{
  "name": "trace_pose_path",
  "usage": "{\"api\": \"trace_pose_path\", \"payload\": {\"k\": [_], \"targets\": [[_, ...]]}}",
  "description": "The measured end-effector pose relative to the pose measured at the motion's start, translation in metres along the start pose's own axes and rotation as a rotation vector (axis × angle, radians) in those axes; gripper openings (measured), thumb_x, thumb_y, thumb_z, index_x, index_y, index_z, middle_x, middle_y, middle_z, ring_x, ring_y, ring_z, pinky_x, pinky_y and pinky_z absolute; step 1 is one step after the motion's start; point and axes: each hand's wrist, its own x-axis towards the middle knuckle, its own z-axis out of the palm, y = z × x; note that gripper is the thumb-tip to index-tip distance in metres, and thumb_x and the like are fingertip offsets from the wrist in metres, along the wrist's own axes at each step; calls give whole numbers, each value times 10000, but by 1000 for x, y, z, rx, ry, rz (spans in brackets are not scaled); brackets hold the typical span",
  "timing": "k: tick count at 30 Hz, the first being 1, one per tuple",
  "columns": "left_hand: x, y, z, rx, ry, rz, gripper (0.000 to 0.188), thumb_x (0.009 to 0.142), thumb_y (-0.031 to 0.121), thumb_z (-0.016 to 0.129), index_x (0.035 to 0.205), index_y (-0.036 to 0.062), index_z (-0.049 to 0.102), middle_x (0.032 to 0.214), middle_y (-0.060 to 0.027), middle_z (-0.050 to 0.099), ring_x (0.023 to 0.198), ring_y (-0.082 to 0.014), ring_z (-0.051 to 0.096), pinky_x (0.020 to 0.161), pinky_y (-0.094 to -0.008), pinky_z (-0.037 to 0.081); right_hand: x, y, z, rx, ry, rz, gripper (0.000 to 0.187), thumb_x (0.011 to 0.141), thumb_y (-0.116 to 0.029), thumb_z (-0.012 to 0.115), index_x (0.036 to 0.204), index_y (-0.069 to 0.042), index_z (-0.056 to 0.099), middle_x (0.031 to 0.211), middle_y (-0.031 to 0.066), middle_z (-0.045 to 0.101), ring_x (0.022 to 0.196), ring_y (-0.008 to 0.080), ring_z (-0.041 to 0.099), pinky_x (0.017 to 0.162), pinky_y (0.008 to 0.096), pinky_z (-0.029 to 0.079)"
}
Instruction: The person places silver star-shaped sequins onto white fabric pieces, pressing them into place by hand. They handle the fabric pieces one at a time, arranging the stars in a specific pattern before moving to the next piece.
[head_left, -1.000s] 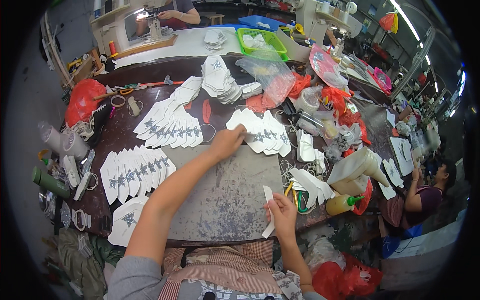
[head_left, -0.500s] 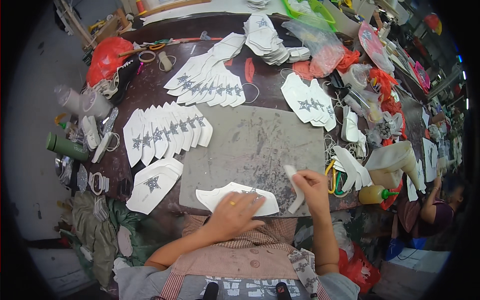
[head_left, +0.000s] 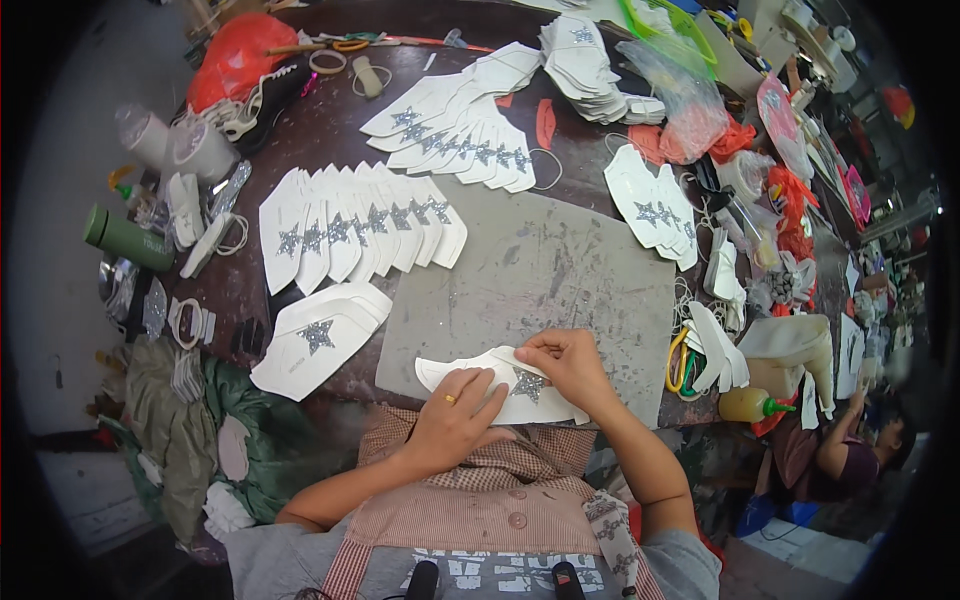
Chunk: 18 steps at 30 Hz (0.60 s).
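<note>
A white shoe-upper piece [head_left: 528,398] with a glittery silver star lies at the near edge of the grey board [head_left: 480,240]. My left hand [head_left: 455,420] rests on its left part, fingers stretched flat over it. With thumb and fingertips, my right hand [head_left: 570,368] pinches a white strip [head_left: 508,361] along the piece's far edge, most of it hidden by the fingers. To the left, star-marked upper pieces lie fanned in an overlapping row [head_left: 340,228], with a small stack [head_left: 335,340] nearer me.
More white pieces lie fanned at the back [head_left: 460,130] and at the right [head_left: 650,205]. Loose white strips [head_left: 712,345], a yellow glue bottle [head_left: 750,405] and a plastic container [head_left: 790,345] stand right. A green flask [head_left: 125,237] is far left. Another person [head_left: 850,450] sits at far right.
My right hand has brought the white strip leftward and down from beside the upper piece onto its far edge. My left hand stays on the piece. The whole view has shifted and tilted slightly.
</note>
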Motion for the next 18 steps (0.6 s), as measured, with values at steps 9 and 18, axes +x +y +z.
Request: {"api": "trace_pose_path", "payload": {"k": [9, 18], "targets": [[2, 0, -1, -38, -34, -26, 648, 698, 420, 786, 1153, -7, 610, 1511, -208, 424, 1171, -333, 498, 1015, -439, 430, 3, 2, 3, -62, 9, 7, 217, 861, -182, 754, 877, 34, 746, 670, 54, 687, 564, 79, 569, 526, 255, 450], [3, 4, 6, 94, -70, -26, 672, 703, 505, 747, 1120, 1, 594, 1528, -223, 404, 1153, -323, 489, 1026, -438, 409, -8, -11, -13, 24, -22, -64, 218, 855, -159, 765, 892, 54, 739, 702, 65, 702, 652, 88, 630, 571, 238, 492]]}}
